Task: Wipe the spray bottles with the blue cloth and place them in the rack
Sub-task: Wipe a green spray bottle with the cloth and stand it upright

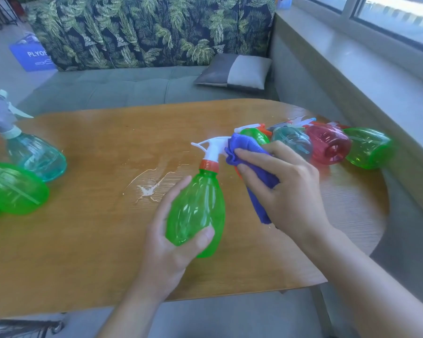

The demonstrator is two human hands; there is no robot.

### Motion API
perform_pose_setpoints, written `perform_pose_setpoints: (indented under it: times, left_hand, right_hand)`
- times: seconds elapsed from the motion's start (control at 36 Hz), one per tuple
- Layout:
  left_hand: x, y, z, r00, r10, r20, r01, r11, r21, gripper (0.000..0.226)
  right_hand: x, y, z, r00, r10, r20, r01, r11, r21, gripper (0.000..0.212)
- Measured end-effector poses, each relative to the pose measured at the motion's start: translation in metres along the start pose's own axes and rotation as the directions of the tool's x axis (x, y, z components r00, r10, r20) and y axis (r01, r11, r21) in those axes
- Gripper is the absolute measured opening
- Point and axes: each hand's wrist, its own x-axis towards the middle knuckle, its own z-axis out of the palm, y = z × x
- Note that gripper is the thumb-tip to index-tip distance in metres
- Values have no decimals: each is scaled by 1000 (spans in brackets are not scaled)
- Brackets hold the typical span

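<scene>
Two bare hands work at the middle of the frame above a rounded wooden table [88, 252]. The left hand [166, 242] curls round the lower body of a translucent green plastic spray bottle [197, 211], thumb across its front near the base, fingers wrapped behind. The bottle's long axis runs from lower centre up and slightly right; its base faces the viewer, its orange collar and white trigger head [211, 147] lie at the far end, and the trigger lever points toward the left of the frame. The right hand [286, 186] grips a bunched blue cloth [249, 162], fingers curled over it and close together, pressing it against the right side of the trigger head.

At centre right, four more translucent bottles lie on their sides in a row, touching: a small green one [257, 135], a teal one [292, 142], a red one [329, 143] and a green one [369, 147], bases toward the viewer. At the left edge lie a teal bottle [37, 159] and a green bottle [12, 189]. A wet patch [148, 187] shines on the table left of the held bottle.
</scene>
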Motion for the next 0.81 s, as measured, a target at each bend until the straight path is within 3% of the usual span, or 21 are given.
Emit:
perform_pose_setpoints:
  times: [0.25, 0.42, 0.67, 0.81]
  left_hand:
    - [5, -9, -10, 991, -59, -122, 50, 996, -74, 79]
    - [2, -5, -6, 1000, -14, -4, 14, 1000, 27, 80]
    - [0, -5, -3, 999, -15, 34, 14, 999, 30, 79]
    - [0, -4, -2, 998, -16, 54, 14, 999, 28, 80]
  right_hand:
    - [-2, 14, 1, 960, 70, 272, -68, 998, -19, 17]
    - [8, 9, -7, 990, 142, 2, -142, 987, 73, 18]
    - [7, 20, -7, 978, 210, -5, -209, 976, 58, 19]
    - [5, 14, -5, 991, 135, -11, -134, 989, 61, 20]
